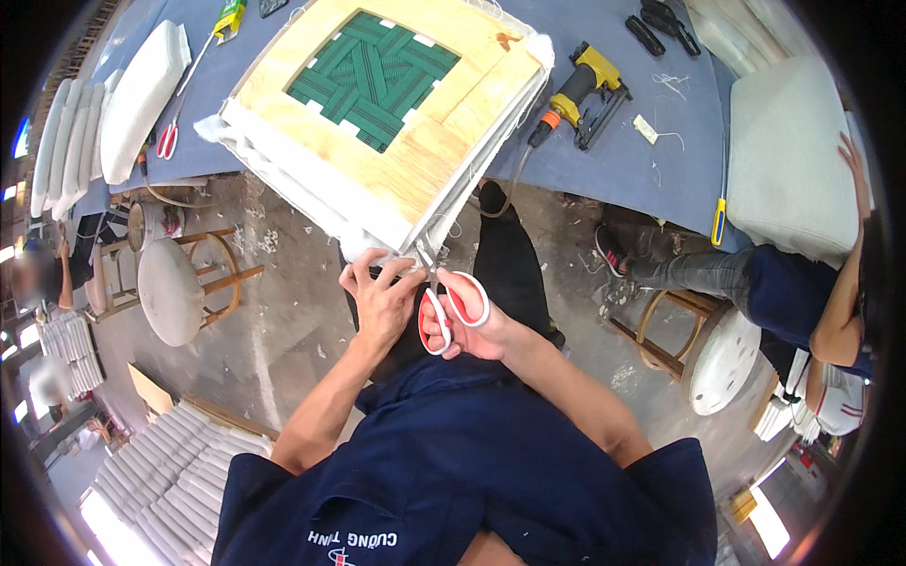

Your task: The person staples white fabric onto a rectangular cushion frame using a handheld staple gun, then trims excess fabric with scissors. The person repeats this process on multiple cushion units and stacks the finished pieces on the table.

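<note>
I see the seat frame (396, 113) tipped over the near edge of the blue table (642, 160), plywood side up, green webbing (373, 75) in its middle, white fabric (311, 179) wrapped along its near edge. My left hand (382, 297) comes up from below, wrist bent back, fingers pinching the loose fabric at the frame's near corner. My right hand (467, 330) sits just right of it, thumb and fingers through the red handles of the scissors (444, 297), blades pointing up at that same corner, touching the fabric; I cannot tell how far the blades are apart. A yellow staple gun (585, 94) lies right of the frame. Second scissors (175, 123) left of the frame, beside cushions (142, 99). Another person's arm (845, 283) far right.
</note>
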Available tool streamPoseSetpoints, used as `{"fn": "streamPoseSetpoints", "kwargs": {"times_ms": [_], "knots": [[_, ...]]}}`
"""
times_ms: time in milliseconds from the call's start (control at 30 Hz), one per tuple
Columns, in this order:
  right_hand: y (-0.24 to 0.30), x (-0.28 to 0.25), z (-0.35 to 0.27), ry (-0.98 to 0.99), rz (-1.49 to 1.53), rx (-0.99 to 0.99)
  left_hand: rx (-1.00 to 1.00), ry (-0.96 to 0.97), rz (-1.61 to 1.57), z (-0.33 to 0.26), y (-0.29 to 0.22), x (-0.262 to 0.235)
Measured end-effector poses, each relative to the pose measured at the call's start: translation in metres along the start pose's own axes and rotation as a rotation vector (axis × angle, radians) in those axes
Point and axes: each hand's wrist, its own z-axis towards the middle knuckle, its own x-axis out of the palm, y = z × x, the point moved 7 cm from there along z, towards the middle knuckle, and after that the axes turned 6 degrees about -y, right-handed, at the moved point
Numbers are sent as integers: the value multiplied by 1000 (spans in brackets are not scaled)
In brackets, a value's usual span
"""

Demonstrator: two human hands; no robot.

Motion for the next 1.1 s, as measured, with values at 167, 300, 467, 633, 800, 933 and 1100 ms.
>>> {"fn": "streamPoseSetpoints", "kwargs": {"times_ms": [167, 300, 467, 633, 800, 933, 1100], "knots": [[-6, -8, 3, -90, -69, -212, 23, 1, -6, -2, -2, -2], [-5, -10, 7, 16, 34, -70, 31, 8, -8, -2, -2, -1], [-6, -16, 18, -65, -62, -165, 62, 27, -6, 3, -7, -7], [-8, -35, 26, -207, -158, -235, 43, 207, -90, 38, -9, -21], [-6, -28, 17, -105, -166, -391, 244, 275, 243, 65, -12, 3], [-20, -52, 64, 170, -85, -385, 288, 371, 222, 62, 1, 38], [-13, -49, 50, 154, -214, -118, 366, 218, 221, 57, -2, 28]]}}
